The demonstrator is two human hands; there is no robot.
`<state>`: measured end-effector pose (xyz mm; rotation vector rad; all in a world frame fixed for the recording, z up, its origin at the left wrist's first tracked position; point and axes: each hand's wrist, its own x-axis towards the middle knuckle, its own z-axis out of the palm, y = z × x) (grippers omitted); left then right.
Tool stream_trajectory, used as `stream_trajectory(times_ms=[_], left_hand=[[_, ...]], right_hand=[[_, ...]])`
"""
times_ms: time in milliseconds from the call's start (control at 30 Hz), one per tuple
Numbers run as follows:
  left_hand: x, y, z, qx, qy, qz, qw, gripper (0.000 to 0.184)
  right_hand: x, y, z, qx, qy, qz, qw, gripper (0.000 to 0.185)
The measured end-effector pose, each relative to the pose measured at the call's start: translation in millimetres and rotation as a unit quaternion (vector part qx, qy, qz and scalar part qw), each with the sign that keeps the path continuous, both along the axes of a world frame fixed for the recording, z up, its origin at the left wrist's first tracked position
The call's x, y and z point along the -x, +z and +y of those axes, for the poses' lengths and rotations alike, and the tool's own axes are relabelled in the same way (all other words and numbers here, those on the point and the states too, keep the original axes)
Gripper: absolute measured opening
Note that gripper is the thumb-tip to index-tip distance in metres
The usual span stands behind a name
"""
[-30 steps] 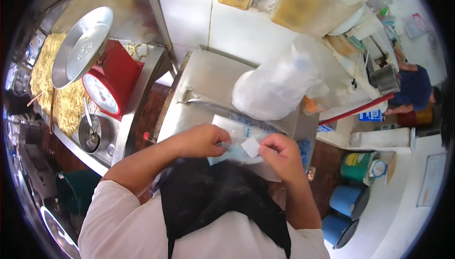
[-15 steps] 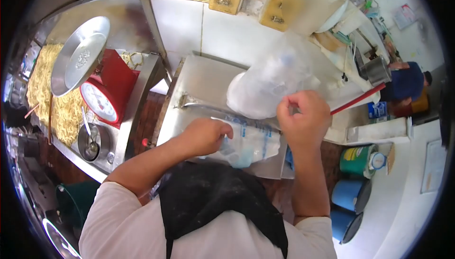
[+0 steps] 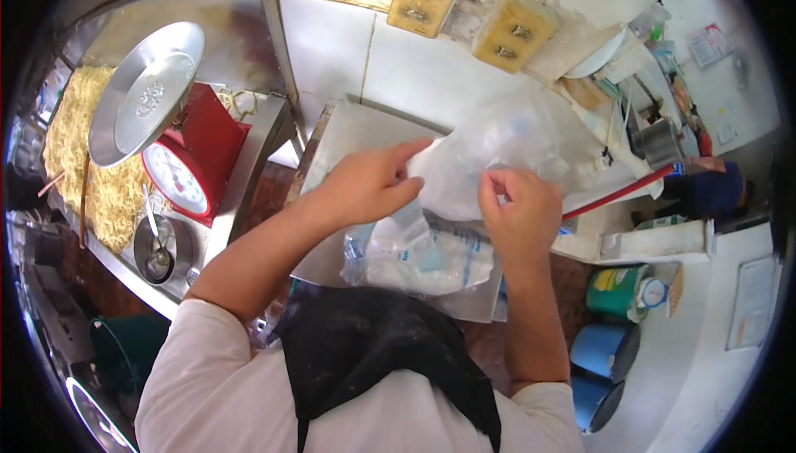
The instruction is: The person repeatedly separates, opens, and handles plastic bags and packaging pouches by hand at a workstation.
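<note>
A clear plastic bag [image 3: 489, 142] stands puffed up on the metal counter, in front of both hands. My right hand [image 3: 524, 211] is pinched closed at the bag's near right side, with a bit of thin plastic seemingly between thumb and fingertips. At the bag's left edge is my left hand [image 3: 373, 183], thumb and index finger spread apart; whether the fingertips touch the plastic I cannot tell. Below the hands lies a pack of flat plastic bags with blue print [image 3: 439, 262].
To the left, a red scale [image 3: 203, 154] with a metal pan [image 3: 149, 96] stands by a heap of noodles [image 3: 108, 196] and a small pot [image 3: 163, 250] holding a spoon. Buckets [image 3: 605, 349] sit on the right. Another person [image 3: 717, 187] is in the far right background.
My left hand has moved up and right, from over the printed bags to the clear bag, and its fingers have spread. The right hand stays pinched. The camera view has shifted slightly.
</note>
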<state>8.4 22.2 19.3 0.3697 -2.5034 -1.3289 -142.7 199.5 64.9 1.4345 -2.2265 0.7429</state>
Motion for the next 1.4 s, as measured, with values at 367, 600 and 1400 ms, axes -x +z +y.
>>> stream_trajectory(times_ms=[367, 600, 1400], left_hand=[[72, 18, 3, -0.042, 0.012, -0.025, 0.999, 0.084], [79, 22, -2, -0.019, -0.013, 0.000, 1.000, 0.079], [76, -30, -7, -0.050, -0.035, -0.053, 0.997, 0.076]], right_hand=[[-9, 6, 19, -0.072, 0.011, -0.181, 0.981, 0.030], [37, 18, 7, 0.108, -0.001, -0.172, 0.979, 0.077], [52, -90, 26, -0.021, 0.037, -0.390, 0.920, 0.074]])
